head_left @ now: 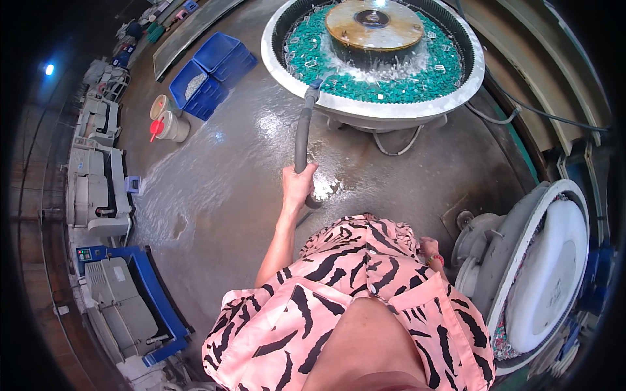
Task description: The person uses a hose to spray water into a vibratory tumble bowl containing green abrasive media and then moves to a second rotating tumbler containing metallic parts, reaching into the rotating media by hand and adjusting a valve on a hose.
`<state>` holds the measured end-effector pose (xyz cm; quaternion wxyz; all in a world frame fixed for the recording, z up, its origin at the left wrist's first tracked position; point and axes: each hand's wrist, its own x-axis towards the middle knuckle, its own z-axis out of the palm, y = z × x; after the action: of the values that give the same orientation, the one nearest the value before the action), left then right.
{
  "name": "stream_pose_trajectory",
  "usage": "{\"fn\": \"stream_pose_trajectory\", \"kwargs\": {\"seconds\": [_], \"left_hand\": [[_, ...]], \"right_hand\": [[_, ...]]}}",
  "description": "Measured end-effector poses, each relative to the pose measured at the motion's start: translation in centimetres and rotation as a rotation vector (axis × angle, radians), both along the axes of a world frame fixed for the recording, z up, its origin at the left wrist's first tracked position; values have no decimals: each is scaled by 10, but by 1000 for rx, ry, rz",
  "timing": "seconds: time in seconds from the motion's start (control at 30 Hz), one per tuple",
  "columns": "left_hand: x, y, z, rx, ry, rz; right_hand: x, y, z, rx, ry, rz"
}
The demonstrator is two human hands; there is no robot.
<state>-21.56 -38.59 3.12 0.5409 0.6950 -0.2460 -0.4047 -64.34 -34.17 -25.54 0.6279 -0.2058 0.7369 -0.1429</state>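
Grasping a grey hose (302,135) in the left grip (298,185), fingers wrapped around it, arm stretched forward. Hose runs up from the hand, roughly upright in view; its nozzle (313,90) sits at the near rim of a big round white tub (368,109). Tub holds green chips (407,88) with clear pieces scattered among them; white, splashing water rings the round hub (375,27) in the middle. Right grip (428,247) down by the person's right side, next to the pink patterned shirt (339,293), red bracelet (436,260) at the wrist; cannot tell if it holds anything. Second tub (574,189) tilted, near the right hand. Floor (228,189) wet. Left of the hose, well apart: blue bins (228,73), white bucket (175,128), red scoop (156,129).
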Motion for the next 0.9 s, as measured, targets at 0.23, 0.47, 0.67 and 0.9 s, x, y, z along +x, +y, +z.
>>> {"fn": "stream_pose_trajectory", "kwargs": {"seconds": [0.23, 0.47, 0.67, 0.9], "left_hand": [[2, 1, 1, -4, 5, -14], [0, 0, 1, 31, -20, -18], [4, 5, 1, 26, -40, -24], [0, 10, 1, -13, -8, 1]], "right_hand": [[1, 1, 1, -23, 5, 28], [1, 3, 7, -37, 7, 36], [-8, 3, -7, -18, 19, 152], [-13, -3, -12, -9, -41, 83]]}}
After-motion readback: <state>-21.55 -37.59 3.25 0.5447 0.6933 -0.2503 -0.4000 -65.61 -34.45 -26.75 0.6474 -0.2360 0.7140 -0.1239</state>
